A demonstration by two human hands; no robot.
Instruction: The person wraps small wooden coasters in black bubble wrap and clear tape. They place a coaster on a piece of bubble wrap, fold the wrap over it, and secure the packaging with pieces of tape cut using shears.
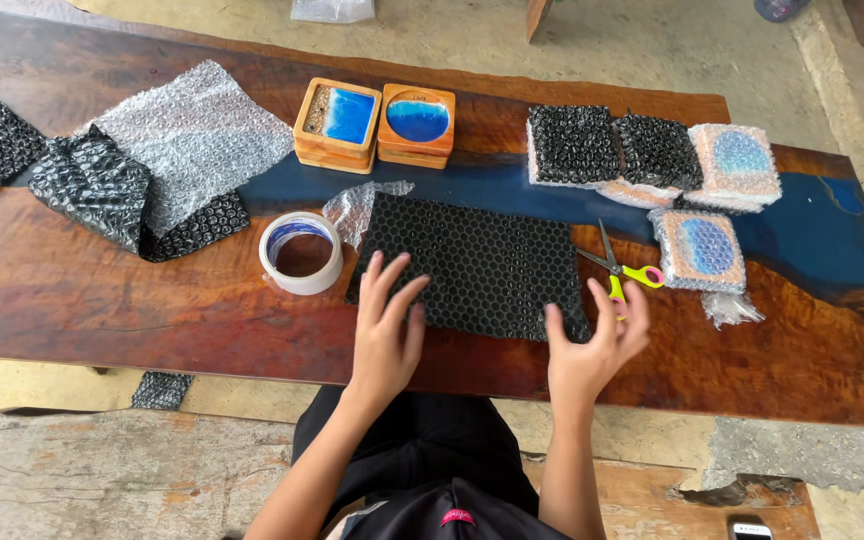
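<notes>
- While the left hand (pixel 384 335) lies flat, fingers spread, on the black rectangular bubble-wrap sheet (pixel 477 267), that sheet rests on the glossy brown-and-blue wooden surface (pixel 102 290).
- Right hand (pixel 592 350) touches its corner, grip wide, holding nothing.
- Yellow-handled scissors (pixel 617 268) lie just beside.

A bubble-wrap sheet (pixel 477 265) lies at the tabletop's (pixel 102 300) near edge, tape roll (pixel 300 252) left of it, scissors (pixel 620 268) right, two coaster boxes (pixel 374 125) behind.

Left hand (pixel 384 325) flat on black bubble wrap (pixel 477 265), fingers spread. Right hand (pixel 592 345) at sheet's right edge, just beside scissors (pixel 617 268). Tape roll (pixel 300 252) left of sheet. Wrapped coasters (pixel 652 165) beyond, on wooden table (pixel 102 300).
</notes>
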